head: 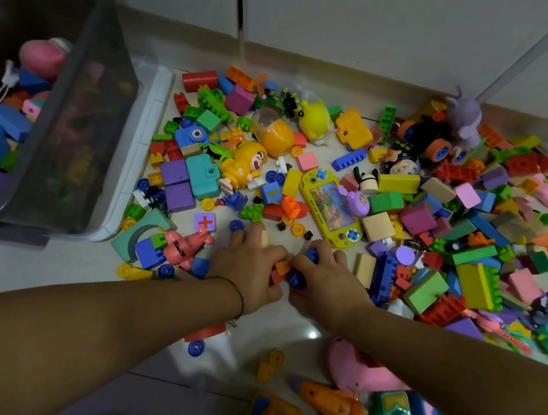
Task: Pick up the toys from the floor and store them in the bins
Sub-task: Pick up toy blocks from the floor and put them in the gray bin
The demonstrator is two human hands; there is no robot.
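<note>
While gathering small pieces at the near edge of the toys (396,182) on the floor (51,266), working two-handed. Left hand (248,266) set against orange bricks (280,267), fingers reaching forward; cannot tell whether closed round them. Right hand (326,279) curled over blue pieces (297,279), clamped on them from above. Hands nearly touching, bricks squeezed between.

Judged as the pick-up step, mid-scoop, nothing lifted yet. Bin (95,23) well off to the left, dark-walled, already part filled with blocks, standing on a white lid (144,157). Most of the job left, by the look of it: blocks, a yellow water game (331,207), figures and cars spread wide across the tiles, with more lying beside the forearms.

Next, probably: close both hands under the handful, lift together, swing left over the rim and let go inside. Calls for snug cupping, to keep small wheels and studs from slipping out. Worth passing above the pink plane (185,244) on the way across.
</note>
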